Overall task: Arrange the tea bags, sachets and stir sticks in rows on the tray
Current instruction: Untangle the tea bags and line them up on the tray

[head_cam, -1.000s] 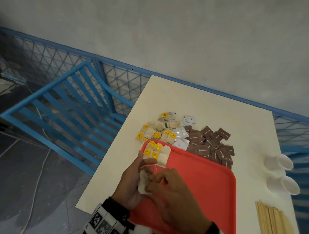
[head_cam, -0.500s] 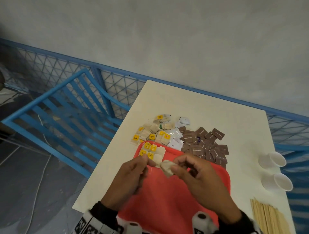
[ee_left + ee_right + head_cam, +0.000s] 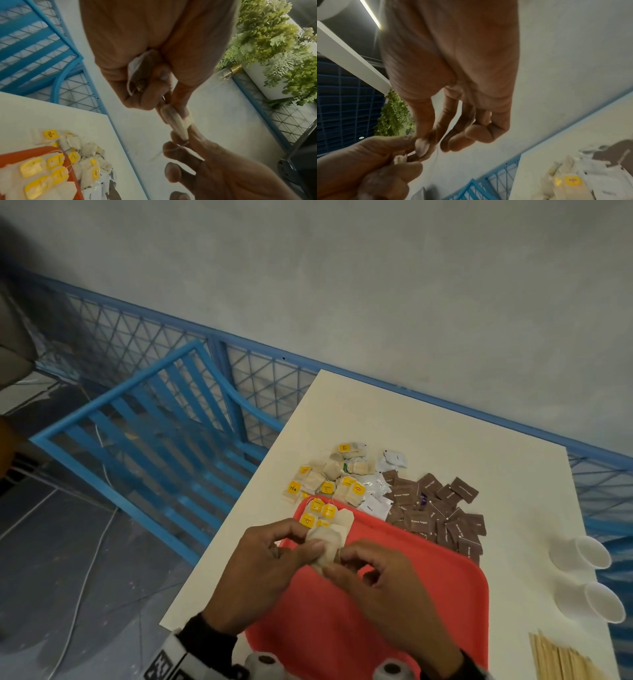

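Both hands, left hand (image 3: 260, 570) and right hand (image 3: 383, 587), pinch 1 pale paper tea bag (image 3: 327, 547) above the red plastic tray (image 3: 445, 594); next, probably, lay it beside the row begun there.

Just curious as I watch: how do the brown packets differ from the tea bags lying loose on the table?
The brown packets are dark, flat squares with pale print; the tea bags are pale and soft, with yellow tags. The brown packets lie right of the tea bags. Both sit in untidy heaps on the white table, at the red tray's far edge.

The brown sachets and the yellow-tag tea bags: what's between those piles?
White sachets lie between the brown sachets and tea bags, seen in the head view.
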The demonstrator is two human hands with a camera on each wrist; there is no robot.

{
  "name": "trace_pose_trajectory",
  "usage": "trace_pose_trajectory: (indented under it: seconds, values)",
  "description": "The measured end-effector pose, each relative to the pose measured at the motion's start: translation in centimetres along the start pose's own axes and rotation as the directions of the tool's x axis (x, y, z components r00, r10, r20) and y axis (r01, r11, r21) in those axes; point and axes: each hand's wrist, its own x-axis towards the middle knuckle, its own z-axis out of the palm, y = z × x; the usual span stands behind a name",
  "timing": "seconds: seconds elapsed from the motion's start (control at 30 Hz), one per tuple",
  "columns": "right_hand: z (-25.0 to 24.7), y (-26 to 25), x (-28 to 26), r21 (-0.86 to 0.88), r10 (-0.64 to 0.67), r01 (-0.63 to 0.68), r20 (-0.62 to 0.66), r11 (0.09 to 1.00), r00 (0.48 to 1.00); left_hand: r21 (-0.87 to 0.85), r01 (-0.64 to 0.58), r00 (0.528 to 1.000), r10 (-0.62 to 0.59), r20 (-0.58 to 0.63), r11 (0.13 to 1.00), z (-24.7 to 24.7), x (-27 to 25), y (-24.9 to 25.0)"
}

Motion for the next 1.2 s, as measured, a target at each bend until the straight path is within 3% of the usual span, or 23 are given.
trace_pose_trajectory:
  seconds: [0.17,0.4,0.53,0.73,1.03,1.2]
  values:
    - [2.1,-0.1,0.3,0.219,0.095,-0.084,-0.04,0.972,0.995,-0.025,0.007,1.0,-0.007,0.004,1.0,-0.7,0.0,-0.6]
    - [4.2,2.5,1.6,0.243,0.229,-0.213,-0.042,0.946,0.972,0.133,0.17,0.984,-0.176,0.034,0.976,-2.9,-0.3,-3.4]
    - [7.1,7.7,3.1,0.254,0.448,-0.415,-0.085,0.874,0.89,0.207,0.273,0.962,-0.262,-0.08,0.939,-5.3,-0.3,-5.4]
    - [12.0,12.7,7.2,0.165,0.621,-0.599,-0.182,0.784,0.762,0.296,0.317,0.948,-0.308,-0.08,0.901,-7.4,-0.5,-6.3]
    - [13.3,14.3,9.0,-0.004,0.67,-0.707,-0.314,0.707,0.672,0.232,0.395,0.919,-0.382,-0.1,0.889,-9.2,0.0,-6.7]
    - [13.4,13.8,9.1,-0.083,0.674,-0.719,-0.288,0.69,0.68,-0.018,0.397,0.911,-0.396,-0.115,0.918,-9.2,0.5,-6.2]
